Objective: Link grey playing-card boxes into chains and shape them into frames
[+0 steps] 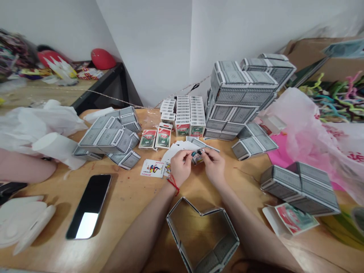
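Note:
Over the middle of the table, my left hand (182, 163) and my right hand (212, 163) meet, their fingertips pinched on a playing card (198, 157). Part of that card hides behind the fingers. Just behind my left hand fans a spread of white playing cards (170, 151). A joker card (152, 168) lies face up to the left. More grey-backed cards (207, 145) lie beyond my right hand. Between my forearms stands a heart-shaped frame (174, 223) of folded grey-backed cards, hollow inside.
Card boxes (183, 113) stand in rows at the back, with two more packs (148, 139) in front. Folded-card blocks are piled at left (106, 132) and stacked high at right (231, 100). A phone (89, 204) lies left; an opened card box (295, 218) lies right.

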`<state>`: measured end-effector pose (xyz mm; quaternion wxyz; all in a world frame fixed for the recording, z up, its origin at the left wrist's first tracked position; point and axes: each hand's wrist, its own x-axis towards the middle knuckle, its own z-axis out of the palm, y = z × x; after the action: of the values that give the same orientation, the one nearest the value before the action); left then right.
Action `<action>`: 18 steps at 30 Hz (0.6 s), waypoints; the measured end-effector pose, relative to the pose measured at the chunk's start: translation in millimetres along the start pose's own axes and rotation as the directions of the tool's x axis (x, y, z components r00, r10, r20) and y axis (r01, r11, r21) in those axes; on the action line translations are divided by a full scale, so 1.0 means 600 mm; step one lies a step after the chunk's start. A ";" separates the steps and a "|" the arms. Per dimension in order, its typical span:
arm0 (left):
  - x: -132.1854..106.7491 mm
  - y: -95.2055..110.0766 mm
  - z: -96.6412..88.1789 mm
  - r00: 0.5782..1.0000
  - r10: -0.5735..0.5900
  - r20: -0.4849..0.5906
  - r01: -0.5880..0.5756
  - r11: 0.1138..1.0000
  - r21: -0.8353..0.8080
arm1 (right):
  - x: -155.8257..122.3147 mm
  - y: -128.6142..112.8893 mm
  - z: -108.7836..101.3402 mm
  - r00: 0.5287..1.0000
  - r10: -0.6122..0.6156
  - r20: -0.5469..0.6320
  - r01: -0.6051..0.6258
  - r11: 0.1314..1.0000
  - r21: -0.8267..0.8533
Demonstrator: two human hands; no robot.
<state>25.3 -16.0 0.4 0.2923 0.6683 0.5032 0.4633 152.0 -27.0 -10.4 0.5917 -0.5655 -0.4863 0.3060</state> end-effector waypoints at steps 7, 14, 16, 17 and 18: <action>0.008 0.004 -0.007 0.984 -0.098 0.150 0.132 0.963 -0.237 | 0.006 -0.004 -0.006 0.999 0.028 0.040 -0.031 0.997 0.070; 0.011 0.014 -0.014 0.957 -0.103 0.272 0.177 0.948 -0.265 | 0.007 -0.008 -0.009 0.990 0.032 0.141 -0.049 0.992 0.117; 0.010 0.013 -0.012 0.960 -0.091 0.265 0.156 0.959 -0.236 | 0.005 -0.009 -0.007 0.987 0.083 0.139 -0.105 0.981 0.162; 0.009 0.013 -0.010 0.964 -0.089 0.250 0.148 0.963 -0.226 | 0.005 -0.009 -0.005 0.984 0.117 0.135 -0.142 0.970 0.197; 0.008 0.012 -0.008 0.969 -0.092 0.230 0.144 0.964 -0.222 | 0.004 -0.010 -0.003 0.980 0.150 0.129 -0.176 0.957 0.231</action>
<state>24.0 -14.0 10.0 0.4504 0.6439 0.4485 0.4258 153.4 -26.6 -4.2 0.6010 -0.5096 -0.4291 0.4416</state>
